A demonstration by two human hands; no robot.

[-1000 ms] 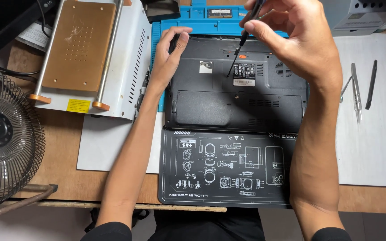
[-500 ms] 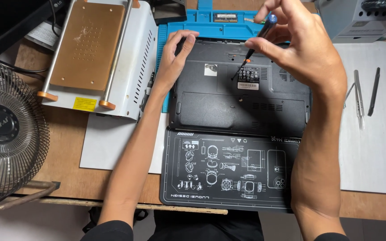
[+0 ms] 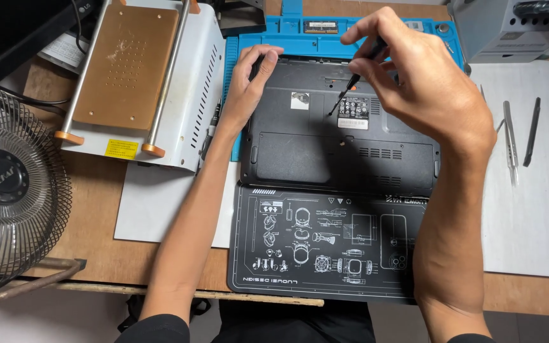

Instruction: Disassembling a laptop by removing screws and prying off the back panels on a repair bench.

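A black laptop lies upside down on the desk, its far edge on a blue work mat. My left hand presses on the laptop's far left corner, fingers curled over the edge. My right hand grips a thin black screwdriver, tilted, with its tip down on the laptop's base near a small label. A black mat with white diagrams lies in front of the laptop.
A white machine with a copper-coloured plate stands at the left. A wire-guard fan sits at the far left. Tweezers and a black tool rest on a white sheet at right. A grey box stands at the back right.
The view has shifted, so everything sits lower in the frame. My right hand has brought the screwdriver tip down and left on the laptop's base. My left hand keeps its hold on the corner.
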